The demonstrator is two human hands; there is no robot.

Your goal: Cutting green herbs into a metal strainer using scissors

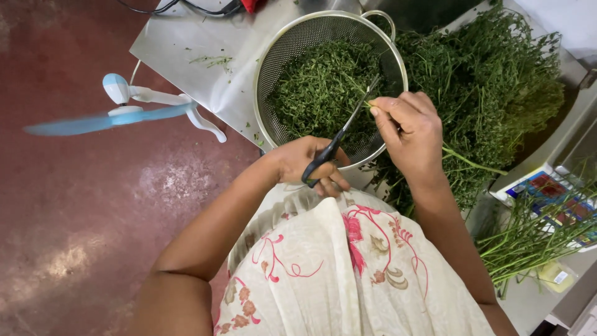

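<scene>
Scissors with black plastic loops and thin steel blades (339,135) sit clamped in the left hand (308,163), over a round wire-mesh steel colander (283,53) heaped with feathery cut green leaves (317,87). Right hand (411,134) pinches a leafy sprig (367,99), fingertips together. Blade tips blur into the leaves, so their gap is unclear.

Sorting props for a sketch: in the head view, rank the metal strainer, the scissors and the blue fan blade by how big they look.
1. Metal strainer, clearly largest.
2. Blue fan blade; it is blurred, so its extent is rough.
3. Scissors, held in the left hand.
</scene>
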